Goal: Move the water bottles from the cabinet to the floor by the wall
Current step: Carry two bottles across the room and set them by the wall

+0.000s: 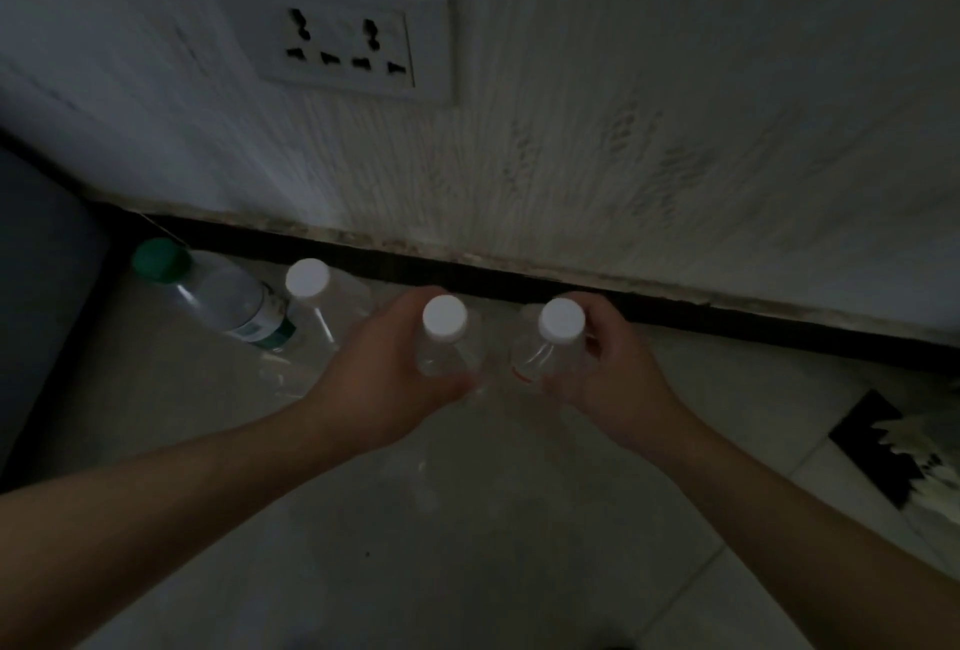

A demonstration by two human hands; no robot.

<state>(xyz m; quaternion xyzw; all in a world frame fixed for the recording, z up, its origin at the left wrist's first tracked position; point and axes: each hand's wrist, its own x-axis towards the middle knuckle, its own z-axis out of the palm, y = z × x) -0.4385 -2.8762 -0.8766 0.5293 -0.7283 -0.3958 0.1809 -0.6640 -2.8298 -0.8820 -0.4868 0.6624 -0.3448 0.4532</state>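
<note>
Near the dark skirting (519, 280), 2 white-capped bottles are gripped: the left bottle (444, 324) in the left hand (382, 371), the right bottle (560, 324) in the right hand (610, 368). On the green-capped bottle (218, 293), the teal label (262, 327) cannot be read

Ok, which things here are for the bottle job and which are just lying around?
For the job: green-capped bottle, free white-capped bottle, left hand gripping middle bottle, right hand gripping end bottle.
Just there: wall socket, black skirting, patterned floor patch.
</note>
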